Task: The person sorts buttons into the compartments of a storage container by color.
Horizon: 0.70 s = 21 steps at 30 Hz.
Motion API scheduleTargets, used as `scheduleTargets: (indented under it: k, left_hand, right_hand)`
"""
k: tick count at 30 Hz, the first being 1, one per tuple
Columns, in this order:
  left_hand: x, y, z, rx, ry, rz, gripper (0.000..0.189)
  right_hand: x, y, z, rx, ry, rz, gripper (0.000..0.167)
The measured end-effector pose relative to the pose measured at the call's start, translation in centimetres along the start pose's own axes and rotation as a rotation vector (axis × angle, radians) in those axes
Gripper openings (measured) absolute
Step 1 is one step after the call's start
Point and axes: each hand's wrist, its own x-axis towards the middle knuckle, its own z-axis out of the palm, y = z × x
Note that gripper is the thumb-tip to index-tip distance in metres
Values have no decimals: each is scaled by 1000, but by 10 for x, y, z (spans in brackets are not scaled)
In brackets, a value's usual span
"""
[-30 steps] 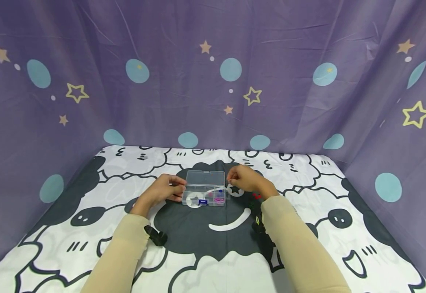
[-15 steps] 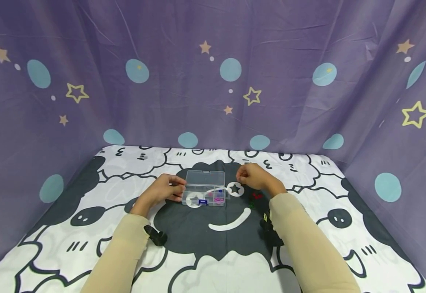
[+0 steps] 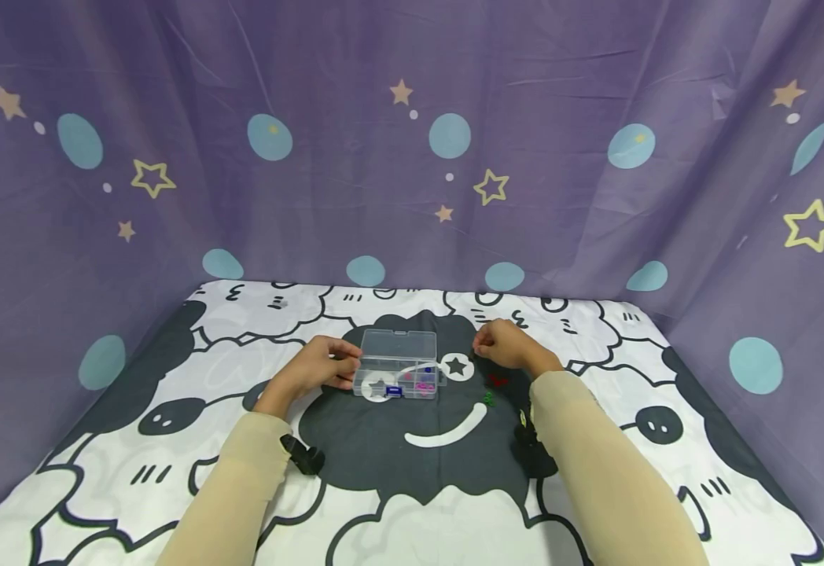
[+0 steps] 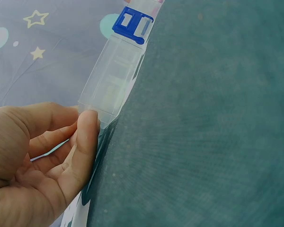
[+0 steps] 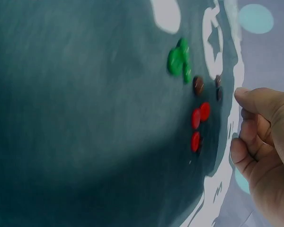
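A clear plastic compartment box sits on a cartoon-printed cloth, its lid folded open on the side away from the person. A blue latch marks the box's near side, and small pink pieces lie in the near right-hand compartment. The left hand grips the box by its left end, thumb and fingers bent against the corner. The right hand is to the right of the box and apart from it, fingers loosely bent, with a gap between thumb and fingers and nothing held; whether the fingertips touch the cloth is hard to tell. Nearer the person than that hand, glossy red rounded pieces lie close together, with a brown round piece just beside them and a cluster of green rounded pieces a little farther along. Beige sleeves cover both forearms, and a purple curtain printed with stars hangs behind.
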Motion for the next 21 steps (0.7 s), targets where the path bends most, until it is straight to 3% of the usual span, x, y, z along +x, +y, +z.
scheduleTargets:
  k: [11,21]
  left_hand:
    - [-1,0,1,-4,3,-2,29]
    - [0,0,0,-4,0,4,29]
  right_hand:
    - [-2,19,9,6,37,35,5]
    - [0,20,11,29,49,53,3]
